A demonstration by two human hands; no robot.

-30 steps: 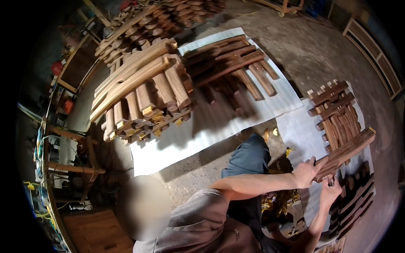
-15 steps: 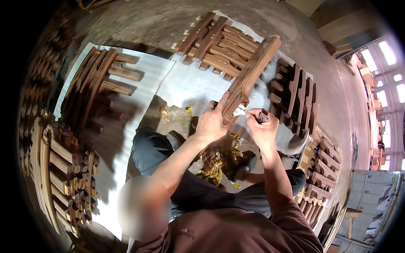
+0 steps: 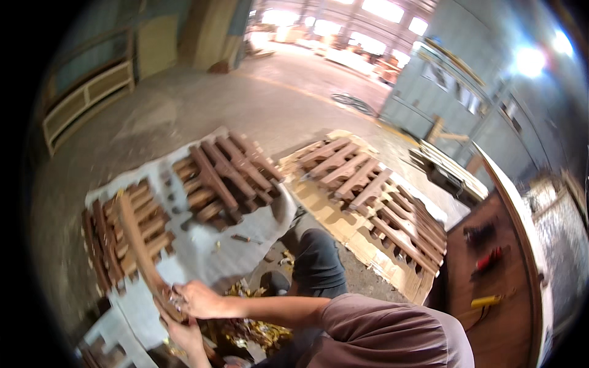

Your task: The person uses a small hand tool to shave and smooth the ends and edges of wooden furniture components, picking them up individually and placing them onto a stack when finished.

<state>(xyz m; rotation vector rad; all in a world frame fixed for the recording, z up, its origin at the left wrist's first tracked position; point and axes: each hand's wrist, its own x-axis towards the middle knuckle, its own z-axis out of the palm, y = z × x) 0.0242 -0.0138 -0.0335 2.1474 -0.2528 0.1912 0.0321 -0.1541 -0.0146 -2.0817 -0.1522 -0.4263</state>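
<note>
A long, shaped brown wooden piece (image 3: 137, 242) slants up and away from me at the lower left. My left hand (image 3: 183, 336) is closed around its near end from below. Against the side of that end, my right hand (image 3: 202, 300) has its fingers curled together. Something small and whitish shows at those fingertips, too blurred to name. Beyond the wooden piece, stacked brown wooden parts (image 3: 104, 245) lie on a white sheet (image 3: 202, 260). A small slim tool with a dark handle (image 3: 246, 238) rests on that sheet.
More wooden parts (image 3: 215, 175) are stacked ahead, and others (image 3: 353, 172) lie on cardboard (image 3: 392, 273) to the right. Yellowish scraps (image 3: 257, 328) litter the floor by my feet. At right, a brown board (image 3: 491, 276) carries a red-handled tool (image 3: 489, 260) and a yellow one (image 3: 486, 302).
The view has swung to the right, so my hands and the wooden piece now appear at the lower left. The right hand has come up against the piece's near end; the left keeps its hold.
</note>
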